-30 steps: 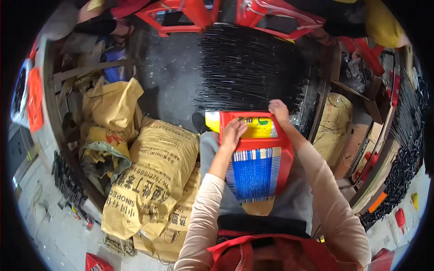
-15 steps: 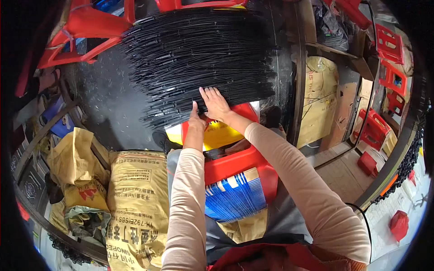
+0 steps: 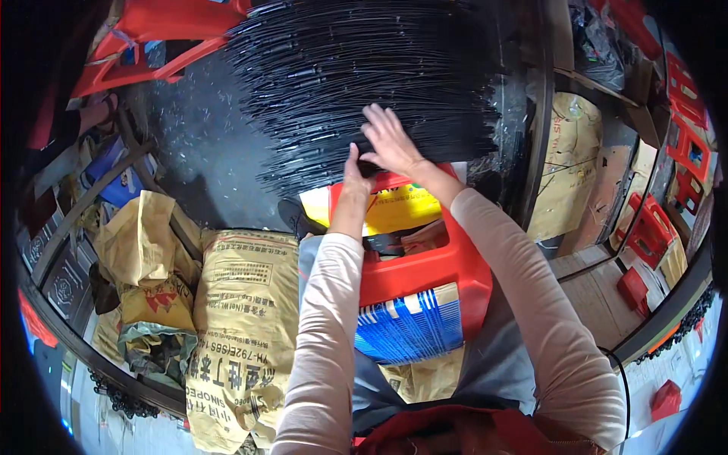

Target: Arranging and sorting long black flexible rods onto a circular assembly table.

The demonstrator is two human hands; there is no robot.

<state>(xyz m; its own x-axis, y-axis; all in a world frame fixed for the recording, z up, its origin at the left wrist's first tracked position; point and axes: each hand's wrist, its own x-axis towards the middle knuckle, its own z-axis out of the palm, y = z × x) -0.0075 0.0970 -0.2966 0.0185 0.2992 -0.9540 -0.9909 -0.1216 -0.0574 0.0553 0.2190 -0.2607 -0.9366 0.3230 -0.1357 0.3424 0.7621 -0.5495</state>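
Observation:
A wide heap of thin black cable-like strands (image 3: 364, 83) lies side by side in front of me, with short thicker sections along some of them. Above its near edge, my right hand (image 3: 393, 144) is spread, fingers stretched out over the strands. My left hand (image 3: 356, 176) stands edge-on beside it, thumb and fingers pointing away from me; part of it is turned from view. Neither hand visibly grips a strand. Just under my wrists is a red plastic stool (image 3: 425, 269), with a yellow printed sheet (image 3: 402, 212) at its far side.
Blue cord wound on cardboard (image 3: 409, 326) sits at the stool's near side. To the left are a filled tan paper sack (image 3: 246, 303) and a crumpled open sack (image 3: 144, 243). Another red stool (image 3: 171, 23) stands far left. A dark metal frame (image 3: 537, 144) and tan sack (image 3: 565, 167) are right.
The whole view has shifted, so the scene sits further right and higher. My right hand has slid slightly away from me over the strands, its fingers more spread. My left hand has barely moved.

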